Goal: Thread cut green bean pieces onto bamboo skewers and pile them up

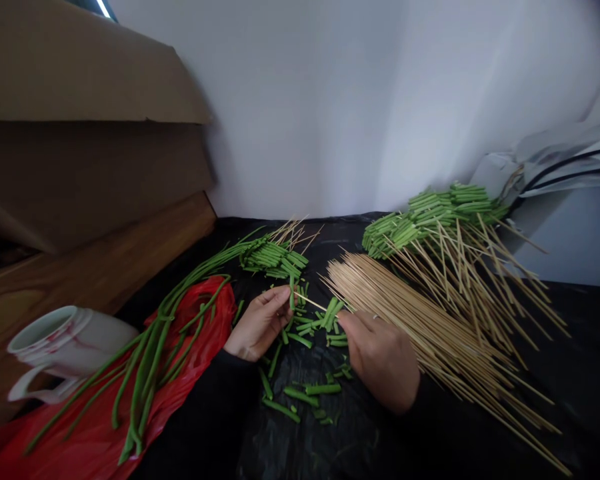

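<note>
My left hand (264, 321) pinches a short upright piece of green long bean (292, 292). In my right hand (383, 360) is a thin bamboo skewer (311, 301), its far end meeting the held piece; whether the tip has gone through I cannot tell. Cut bean pieces (301, 399) lie scattered on the black plastic sheet (280, 447) under and between both hands. Just beyond my left hand is a small pile of skewered bean pieces (273, 259). Bare bamboo skewers (410, 307) lie in a thick bundle beside my right hand.
A larger heap of skewered beans (435, 213) sits at the back right, against a pale container (570, 233). To the left, whole long beans (150, 360) rest on a red plastic bag (195, 373), near a white mug (95, 340). A cardboard box (90, 160) and white wall stand behind.
</note>
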{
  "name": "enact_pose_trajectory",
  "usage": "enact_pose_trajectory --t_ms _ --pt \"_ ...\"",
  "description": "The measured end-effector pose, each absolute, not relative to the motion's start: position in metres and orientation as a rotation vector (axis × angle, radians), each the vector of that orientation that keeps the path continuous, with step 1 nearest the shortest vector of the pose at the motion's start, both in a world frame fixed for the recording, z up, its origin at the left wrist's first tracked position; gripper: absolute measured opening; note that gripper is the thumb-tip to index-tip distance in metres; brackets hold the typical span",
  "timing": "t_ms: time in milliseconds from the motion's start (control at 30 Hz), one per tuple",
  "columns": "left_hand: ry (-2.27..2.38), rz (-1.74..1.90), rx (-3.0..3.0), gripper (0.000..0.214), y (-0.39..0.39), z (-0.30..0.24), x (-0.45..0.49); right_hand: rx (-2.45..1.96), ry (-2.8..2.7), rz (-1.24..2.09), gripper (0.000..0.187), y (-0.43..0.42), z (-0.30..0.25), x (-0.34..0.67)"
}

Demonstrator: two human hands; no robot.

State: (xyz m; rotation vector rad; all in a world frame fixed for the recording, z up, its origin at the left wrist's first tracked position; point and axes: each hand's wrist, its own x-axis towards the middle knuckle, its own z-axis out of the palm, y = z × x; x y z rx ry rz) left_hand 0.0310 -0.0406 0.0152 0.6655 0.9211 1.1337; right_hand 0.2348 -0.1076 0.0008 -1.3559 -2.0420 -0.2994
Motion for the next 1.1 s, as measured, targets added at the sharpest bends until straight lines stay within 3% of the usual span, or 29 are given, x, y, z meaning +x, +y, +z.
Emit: enact_pose_trajectory --t_ms 500,1100 --pt "1.088 1.195 0.938 0.023 -0.0415 0.0153 0.0324 -1.381 -2.062 -0.281 0.026 -0.1094 0.0019 0.2351" --pt "0.951 1.111 0.878 0.018 -0.0420 0.0118 0.0330 -1.422 -2.042 -0.260 0.023 -0.1097 0.0012 0.2337"
